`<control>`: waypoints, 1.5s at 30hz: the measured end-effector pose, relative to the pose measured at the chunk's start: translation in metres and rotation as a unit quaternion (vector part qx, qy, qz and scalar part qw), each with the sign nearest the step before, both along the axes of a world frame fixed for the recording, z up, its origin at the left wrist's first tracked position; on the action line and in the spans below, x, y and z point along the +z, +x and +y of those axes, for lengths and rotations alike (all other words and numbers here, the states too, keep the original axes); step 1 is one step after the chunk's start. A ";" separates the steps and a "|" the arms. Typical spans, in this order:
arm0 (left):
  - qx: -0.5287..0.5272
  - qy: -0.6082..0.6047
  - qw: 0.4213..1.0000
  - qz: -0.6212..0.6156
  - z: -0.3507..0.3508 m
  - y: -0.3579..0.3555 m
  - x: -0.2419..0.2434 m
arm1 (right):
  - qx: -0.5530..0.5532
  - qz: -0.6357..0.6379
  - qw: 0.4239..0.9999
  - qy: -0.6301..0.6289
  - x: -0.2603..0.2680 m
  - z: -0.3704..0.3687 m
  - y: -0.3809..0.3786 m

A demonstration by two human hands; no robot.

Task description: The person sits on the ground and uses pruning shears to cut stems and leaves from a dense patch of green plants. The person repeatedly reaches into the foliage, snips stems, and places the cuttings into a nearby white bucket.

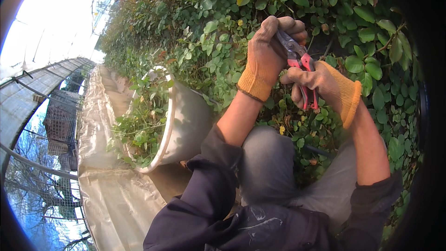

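Note:
Red-handled pruning shears (300, 61) are held in front of me, over dense green leafy plants (223, 47). My right hand (317, 80), in an orange knit work glove, grips the handles, which point down. My left hand (271, 48), in a matching glove, is curled at the metal blade end. Its fingers partly hide the blades, and I cannot tell whether it also holds a stem. To the left, a white plastic bucket (190, 118) leans on its side with its mouth facing left, filled with cut leafy stems (146, 129).
Plastic sheeting (104, 181) runs along the left, beside the bucket. Beyond it are greenhouse framing (41, 167), mesh and a brick structure (61, 118). My knees in grey trousers (268, 160) are close below my hands. Rose-like foliage rises on the right (376, 48).

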State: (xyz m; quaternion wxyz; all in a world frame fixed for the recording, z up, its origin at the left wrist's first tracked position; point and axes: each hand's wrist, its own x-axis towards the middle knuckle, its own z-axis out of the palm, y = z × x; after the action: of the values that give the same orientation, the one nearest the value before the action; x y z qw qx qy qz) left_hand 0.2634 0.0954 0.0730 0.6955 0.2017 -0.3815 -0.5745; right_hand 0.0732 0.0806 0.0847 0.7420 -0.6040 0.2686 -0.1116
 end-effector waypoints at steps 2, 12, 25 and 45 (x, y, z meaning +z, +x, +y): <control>0.045 0.017 0.998 -0.043 0.005 0.003 0.004 | 0.004 -0.009 1.000 -0.008 -0.005 0.001 0.005; 0.013 0.095 0.981 -0.167 0.023 0.020 0.005 | 0.035 -0.123 0.991 0.026 -0.034 0.043 0.025; 0.021 0.174 0.978 -0.115 0.047 0.021 -0.007 | 0.049 -0.054 0.994 0.085 -0.030 0.062 0.021; 0.102 0.123 0.986 -0.051 0.048 0.025 -0.001 | -0.072 -0.094 0.984 0.133 -0.024 0.069 0.014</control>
State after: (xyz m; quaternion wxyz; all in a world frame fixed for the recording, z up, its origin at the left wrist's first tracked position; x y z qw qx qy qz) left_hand 0.2883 0.1432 0.0724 0.6999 0.3528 -0.3201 -0.5321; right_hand 0.0871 0.1495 0.0606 0.8278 -0.4657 0.2529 -0.1841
